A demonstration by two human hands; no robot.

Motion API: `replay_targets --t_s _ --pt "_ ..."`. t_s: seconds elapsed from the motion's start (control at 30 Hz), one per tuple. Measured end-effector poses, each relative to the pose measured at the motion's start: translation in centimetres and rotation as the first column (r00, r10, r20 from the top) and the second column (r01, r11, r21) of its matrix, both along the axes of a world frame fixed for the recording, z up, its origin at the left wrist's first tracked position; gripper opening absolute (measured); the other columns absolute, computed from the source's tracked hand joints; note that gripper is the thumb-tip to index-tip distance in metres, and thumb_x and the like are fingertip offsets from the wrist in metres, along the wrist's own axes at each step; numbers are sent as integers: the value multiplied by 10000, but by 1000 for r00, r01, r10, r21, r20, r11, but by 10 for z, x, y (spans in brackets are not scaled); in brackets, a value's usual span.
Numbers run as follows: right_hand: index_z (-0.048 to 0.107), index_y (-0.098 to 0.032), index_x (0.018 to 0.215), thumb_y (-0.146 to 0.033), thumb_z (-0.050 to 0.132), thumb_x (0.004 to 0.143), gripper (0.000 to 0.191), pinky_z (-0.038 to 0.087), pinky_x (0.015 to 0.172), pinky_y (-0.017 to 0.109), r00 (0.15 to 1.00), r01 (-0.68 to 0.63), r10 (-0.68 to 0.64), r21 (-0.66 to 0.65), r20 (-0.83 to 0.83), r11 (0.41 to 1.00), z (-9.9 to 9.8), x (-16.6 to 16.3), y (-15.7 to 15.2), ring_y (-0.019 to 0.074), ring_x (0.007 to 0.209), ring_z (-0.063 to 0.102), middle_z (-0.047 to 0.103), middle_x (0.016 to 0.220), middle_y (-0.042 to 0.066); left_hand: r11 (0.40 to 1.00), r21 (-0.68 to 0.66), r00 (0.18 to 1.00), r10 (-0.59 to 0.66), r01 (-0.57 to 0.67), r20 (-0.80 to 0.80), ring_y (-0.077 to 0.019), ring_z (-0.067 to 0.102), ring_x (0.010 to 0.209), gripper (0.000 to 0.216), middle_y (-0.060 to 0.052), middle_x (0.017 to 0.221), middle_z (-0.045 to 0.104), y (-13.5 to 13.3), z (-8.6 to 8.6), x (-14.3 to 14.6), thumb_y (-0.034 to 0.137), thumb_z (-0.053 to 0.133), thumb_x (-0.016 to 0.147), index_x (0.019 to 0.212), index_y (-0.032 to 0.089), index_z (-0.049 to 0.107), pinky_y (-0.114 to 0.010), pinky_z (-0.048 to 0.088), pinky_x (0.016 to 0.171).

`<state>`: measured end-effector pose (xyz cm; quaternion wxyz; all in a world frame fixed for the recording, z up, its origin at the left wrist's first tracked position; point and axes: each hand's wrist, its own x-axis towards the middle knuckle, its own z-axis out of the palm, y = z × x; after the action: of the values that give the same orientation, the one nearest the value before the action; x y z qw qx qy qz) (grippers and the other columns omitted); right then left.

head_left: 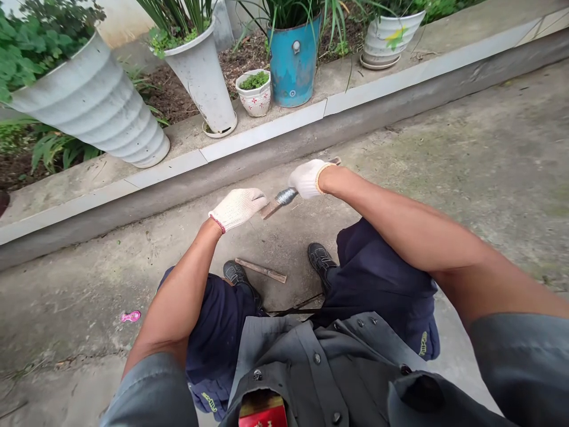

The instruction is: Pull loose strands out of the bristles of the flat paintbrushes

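A stick [269, 210] wound with wire [285, 196] is held above the concrete [400, 207], in front of the knees. The right hand [306, 179], gloved, is closed around it beyond the coil. The gloved left hand [240, 207], apart from the right, has its fingers bunched at the near end; whether they pinch wood or wire I cannot tell. A second stick [261, 270] lies beside the left shoe [237, 276]. Potted plants line the ledge [262, 131] ahead.

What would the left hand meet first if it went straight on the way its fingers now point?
The left hand would most likely meet the bare end of the stick in the right hand, then its silvery winding. Depth is unclear, so hand and stick may already touch.
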<state>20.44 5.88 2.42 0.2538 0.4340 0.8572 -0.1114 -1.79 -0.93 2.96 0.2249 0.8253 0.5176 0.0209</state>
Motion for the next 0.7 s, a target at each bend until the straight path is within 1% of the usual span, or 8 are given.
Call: replay_targets --t_s 0.07,0.17,0.27,0.37,0.47,0.53,0.6,0.7 --pt "781 -161 932 -231 763 715 228 488 728 335 996 -61 48 -167 -80 984 -3 7 1 241 808 679 722 803 88 1000 -27 1000 6 -6 5 -176 555 673 361 -7 690 648 0 1 -2 412 475 980 789 195 692 -281 388 654" --pt "761 -152 963 -334 819 697 328 473 690 290 966 -97 -27 -455 -257 885 -6 22 6 188 746 652 704 772 35 988 -152 994 42 -25 106 -155 532 609 377 7 620 613 -1 2 -5 466 529 954 738 189 666 -269 403 625" --pt "746 -169 1081 -459 835 706 482 476 678 269 896 -114 -159 -562 -414 819 -2 32 8 172 750 655 729 837 31 953 -304 931 132 -24 341 -152 593 643 374 -14 709 666 -3 0 -3 503 541 957 862 173 691 -267 475 666" --pt "729 -193 1128 -564 760 797 498 477 657 268 795 -46 -260 -481 -548 875 6 31 8 170 727 655 739 852 49 905 -422 835 276 -60 475 -161 646 678 432 -54 758 686 -7 -2 4 519 464 1012 1015 148 686 -283 524 701" --pt "708 -187 1193 -561 634 910 475 480 672 271 741 131 -292 -296 -605 946 10 23 13 183 748 673 744 891 87 885 -455 836 321 -98 445 -158 657 674 388 -57 756 685 -9 -5 11 463 444 1023 1006 145 665 -277 530 699" --pt "713 -161 1198 -499 623 920 447 490 717 293 792 265 -282 -110 -542 958 9 17 19 225 824 697 748 956 136 902 -425 877 267 -82 398 -152 650 645 337 -37 743 673 -9 -7 13 424 458 1008 974 157 660 -274 522 685" --pt "730 -147 1186 -395 659 879 401 504 774 342 871 339 -281 79 -403 937 7 12 25 289 914 710 748 1029 183 925 -369 919 218 -88 328 -154 644 619 320 -16 711 654 -8 -9 11 417 458 1000 952 172 660 -277 503 669" --pt "756 -158 1161 -242 702 787 387 511 830 414 944 311 -285 163 -168 936 1 7 25 345 973 709 748 1047 200 951 -272 962 200 -145 187 -169 619 589 318 -1 670 640 -5 -10 5 430 456 994 930 194 659 -286 454 625"
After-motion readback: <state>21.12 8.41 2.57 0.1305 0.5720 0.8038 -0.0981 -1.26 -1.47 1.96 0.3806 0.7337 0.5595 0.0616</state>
